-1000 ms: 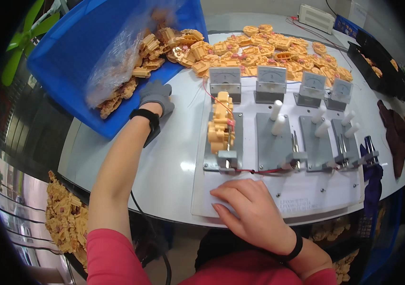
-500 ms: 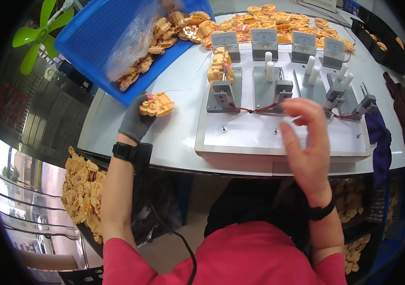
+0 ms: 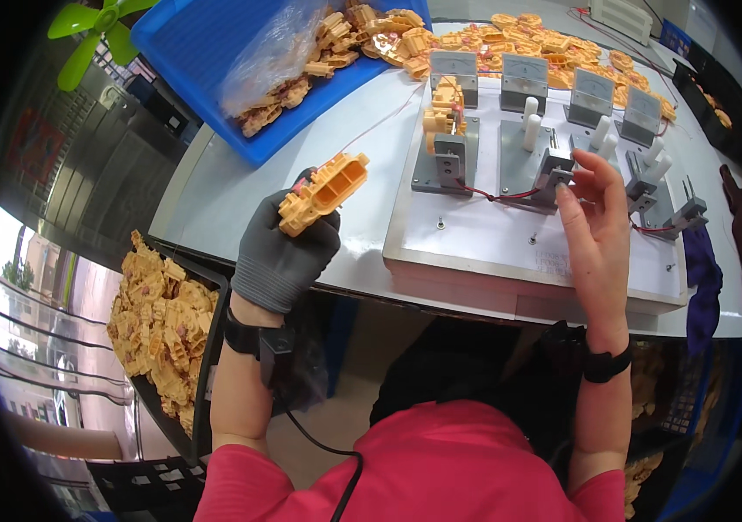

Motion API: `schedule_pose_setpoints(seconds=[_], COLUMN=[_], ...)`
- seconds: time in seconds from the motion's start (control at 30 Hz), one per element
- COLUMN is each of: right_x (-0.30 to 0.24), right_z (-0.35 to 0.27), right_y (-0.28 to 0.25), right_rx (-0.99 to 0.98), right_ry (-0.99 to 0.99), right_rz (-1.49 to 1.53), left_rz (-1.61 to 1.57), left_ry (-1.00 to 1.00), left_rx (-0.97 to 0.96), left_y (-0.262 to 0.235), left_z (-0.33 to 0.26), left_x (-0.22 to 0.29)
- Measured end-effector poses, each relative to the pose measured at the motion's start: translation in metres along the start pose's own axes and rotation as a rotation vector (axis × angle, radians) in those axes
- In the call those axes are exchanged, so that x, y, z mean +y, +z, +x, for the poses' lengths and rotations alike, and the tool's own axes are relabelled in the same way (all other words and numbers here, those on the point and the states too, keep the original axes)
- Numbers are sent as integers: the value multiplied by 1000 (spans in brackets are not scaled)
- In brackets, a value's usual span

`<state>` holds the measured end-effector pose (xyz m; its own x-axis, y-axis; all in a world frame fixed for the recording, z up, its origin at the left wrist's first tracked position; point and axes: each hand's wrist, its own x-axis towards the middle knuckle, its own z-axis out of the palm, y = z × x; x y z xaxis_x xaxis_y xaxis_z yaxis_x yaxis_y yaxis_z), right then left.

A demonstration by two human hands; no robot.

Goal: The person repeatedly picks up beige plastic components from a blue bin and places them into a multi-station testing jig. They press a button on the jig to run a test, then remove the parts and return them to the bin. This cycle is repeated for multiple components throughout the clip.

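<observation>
My left hand [image 3: 286,248], in a grey glove, holds a yellow plastic housing [image 3: 326,193] with an open cavity and a thin pink wire, raised above the table's near edge. My bare right hand [image 3: 599,230] is at the second station of a white test board [image 3: 467,230]. Its thumb and index finger close around the right side of a grey clamp block [image 3: 552,178] with red wires. A similar yellow housing [image 3: 446,117] stands mounted in the leftmost station. White posts [image 3: 531,124] rise from the second one.
Several analog meters [image 3: 523,83] line the board's back. Behind them lies a pile of yellow housings [image 3: 554,43]. A blue crate [image 3: 258,148] with housings and clear plastic stands far left. A black bin [image 3: 214,348] of housings sits at lower left. Dark cloths [image 3: 741,226] lie right.
My left hand has brought the yellow housing nearer and turned it so its cavity shows. My right hand has come onto the grey clamp block. The view has shifted slightly.
</observation>
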<state>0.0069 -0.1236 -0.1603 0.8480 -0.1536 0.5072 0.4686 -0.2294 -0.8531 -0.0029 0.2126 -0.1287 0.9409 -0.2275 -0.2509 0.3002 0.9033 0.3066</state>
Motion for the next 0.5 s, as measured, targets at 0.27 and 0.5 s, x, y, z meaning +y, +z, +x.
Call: schedule_pose_setpoints(seconds=[0.27, 0.5], right_x=[1, -2], right_z=[-6, -7], right_y=[2, 3], right_rx=[-6, -15], right_ry=[-78, -50], right_rz=[-40, -11], left_rz=[-92, -79], left_ry=[-38, 3], left_rx=[-31, -11], left_y=[3, 3], left_z=[1, 1], left_x=[-10, -11])
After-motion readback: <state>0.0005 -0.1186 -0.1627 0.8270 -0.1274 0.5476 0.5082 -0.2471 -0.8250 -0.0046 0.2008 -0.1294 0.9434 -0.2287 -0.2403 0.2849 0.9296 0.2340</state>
